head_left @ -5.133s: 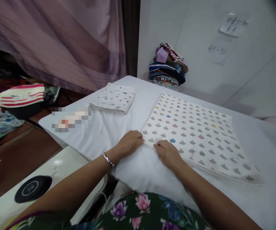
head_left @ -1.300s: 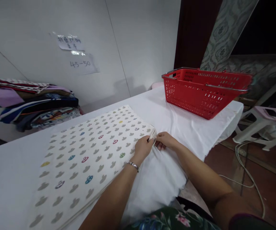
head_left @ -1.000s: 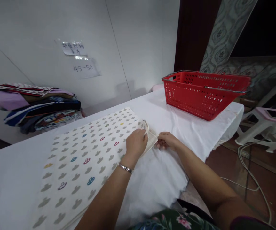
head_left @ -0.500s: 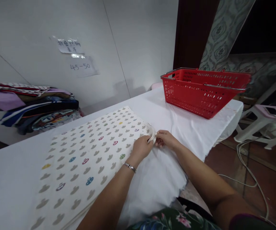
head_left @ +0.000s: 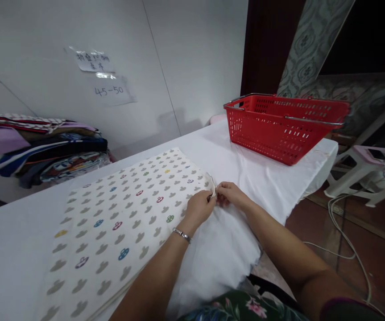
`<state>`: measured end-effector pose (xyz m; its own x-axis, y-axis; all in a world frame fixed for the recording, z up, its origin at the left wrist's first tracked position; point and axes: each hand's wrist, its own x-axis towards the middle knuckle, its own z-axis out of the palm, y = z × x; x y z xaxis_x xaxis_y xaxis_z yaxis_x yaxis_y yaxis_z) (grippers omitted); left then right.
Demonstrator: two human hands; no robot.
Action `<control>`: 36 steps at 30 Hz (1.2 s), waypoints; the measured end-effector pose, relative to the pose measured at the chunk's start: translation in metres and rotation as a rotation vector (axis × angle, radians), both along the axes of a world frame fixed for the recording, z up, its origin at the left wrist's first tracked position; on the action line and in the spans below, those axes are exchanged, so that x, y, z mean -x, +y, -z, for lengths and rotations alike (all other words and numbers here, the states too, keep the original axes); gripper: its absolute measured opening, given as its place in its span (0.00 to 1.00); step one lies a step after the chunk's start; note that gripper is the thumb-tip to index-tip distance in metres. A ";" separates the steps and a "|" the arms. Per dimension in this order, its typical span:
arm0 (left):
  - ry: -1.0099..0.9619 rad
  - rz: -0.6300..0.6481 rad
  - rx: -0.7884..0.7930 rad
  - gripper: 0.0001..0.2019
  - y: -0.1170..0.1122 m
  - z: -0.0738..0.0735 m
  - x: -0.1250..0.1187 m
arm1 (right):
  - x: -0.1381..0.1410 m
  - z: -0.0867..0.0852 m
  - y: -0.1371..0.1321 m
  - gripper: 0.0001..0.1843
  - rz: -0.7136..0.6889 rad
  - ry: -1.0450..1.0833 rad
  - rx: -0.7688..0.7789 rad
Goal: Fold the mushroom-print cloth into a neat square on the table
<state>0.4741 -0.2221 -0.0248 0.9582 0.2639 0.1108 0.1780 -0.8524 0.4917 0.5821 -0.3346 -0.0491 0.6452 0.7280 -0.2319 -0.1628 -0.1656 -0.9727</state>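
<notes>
Patterned cloth (head_left: 128, 200) has its 3 o'clock corner (head_left: 213, 183), turned back one second ago, now lowered; main spread lies on the table (head_left: 209, 149), toward 8 o'clock. Left hand (head_left: 200, 207) has closed in beside right hand (head_left: 227, 195); both nearly shut, pinching corner layers. Suggest light grip, matching edges layer by layer.

White cloth-covered table (head_left: 212, 151); carries one layered, rectangular cream fabric sheet (head_left: 128, 209), grey-printed, and one red perforated plastic basket (head_left: 266, 138), metal-handled.

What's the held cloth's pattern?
Pale cloth, grey motifs and a few coloured ones; clearest in head view.
</notes>
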 end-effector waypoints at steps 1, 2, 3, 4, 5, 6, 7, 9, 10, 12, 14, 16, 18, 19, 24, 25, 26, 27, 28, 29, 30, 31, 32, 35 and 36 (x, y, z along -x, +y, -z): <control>-0.002 0.006 0.016 0.13 0.000 0.001 0.000 | 0.000 0.000 0.000 0.07 -0.002 -0.001 0.002; -0.005 0.012 0.034 0.14 0.001 0.001 0.000 | 0.000 0.000 0.000 0.07 -0.004 -0.001 0.006; -0.006 0.015 0.051 0.15 0.002 0.002 0.000 | 0.001 0.000 0.000 0.06 -0.006 0.000 0.012; -0.005 0.014 0.066 0.15 0.002 0.002 0.000 | 0.001 -0.001 0.000 0.06 -0.007 0.002 0.020; -0.003 0.012 0.081 0.16 0.002 0.003 -0.001 | 0.001 -0.001 0.000 0.06 -0.008 0.004 0.028; -0.001 0.008 0.098 0.16 0.003 0.004 -0.001 | 0.000 0.000 0.001 0.06 -0.007 0.005 0.035; -0.001 0.000 0.115 0.16 0.003 0.005 -0.001 | 0.000 0.000 0.001 0.06 -0.005 0.006 0.041; -0.005 -0.024 0.145 0.16 0.003 0.007 -0.002 | 0.000 0.001 0.001 0.05 0.002 0.005 0.048; -0.011 -0.040 0.156 0.16 0.004 0.007 -0.003 | 0.000 0.002 0.001 0.05 0.004 0.005 0.049; -0.031 -0.080 0.164 0.16 0.005 0.008 -0.003 | -0.001 0.003 0.000 0.04 0.006 0.008 0.048; -0.060 -0.121 0.167 0.16 0.007 0.008 -0.003 | -0.001 0.004 0.000 0.04 0.003 0.016 0.044; -0.083 -0.143 0.170 0.16 0.007 0.007 -0.003 | 0.000 0.004 0.001 0.04 -0.003 0.027 0.038; -0.084 -0.126 0.151 0.17 0.005 0.006 -0.002 | 0.000 0.003 0.001 0.04 -0.008 0.035 0.030; -0.079 -0.105 0.128 0.17 0.004 0.005 -0.002 | 0.001 0.002 0.001 0.04 -0.008 0.036 0.027; -0.050 -0.081 -0.100 0.16 -0.002 0.002 0.000 | 0.001 -0.001 0.001 0.03 0.024 0.031 0.023; -0.048 -0.097 -0.148 0.15 -0.002 0.001 0.001 | 0.001 -0.002 0.001 0.04 0.031 0.031 0.022; -0.047 -0.113 -0.191 0.15 -0.001 0.000 0.002 | 0.001 -0.002 0.001 0.04 0.036 0.030 0.021; -0.048 -0.129 -0.228 0.15 0.000 0.000 0.002 | 0.001 -0.002 0.001 0.04 0.039 0.031 0.019; -0.051 -0.138 -0.258 0.15 0.001 -0.001 0.003 | 0.001 -0.003 0.001 0.04 0.038 0.031 0.016; -0.053 -0.136 -0.278 0.14 0.002 -0.001 0.003 | 0.001 -0.003 0.001 0.04 0.035 0.031 0.012; -0.047 -0.121 -0.286 0.14 0.002 -0.001 0.003 | 0.002 -0.004 0.002 0.04 0.029 0.031 0.006; -0.035 -0.095 -0.283 0.14 0.001 -0.001 0.002 | 0.002 -0.004 0.002 0.04 0.022 0.030 0.000; -0.023 -0.064 -0.268 0.14 0.000 -0.001 0.002 | 0.002 -0.004 0.002 0.03 0.016 0.028 -0.005; -0.015 -0.013 -0.178 0.15 -0.003 0.001 -0.001 | 0.003 -0.003 0.001 0.04 0.007 0.021 -0.012; -0.026 -0.016 -0.142 0.16 -0.004 0.002 -0.002 | 0.002 -0.003 0.001 0.04 0.006 0.018 -0.012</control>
<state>0.4757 -0.2258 -0.0268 0.9504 0.2586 0.1727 0.1806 -0.9111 0.3705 0.5796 -0.3332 -0.0464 0.6450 0.7270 -0.2353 -0.1814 -0.1534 -0.9714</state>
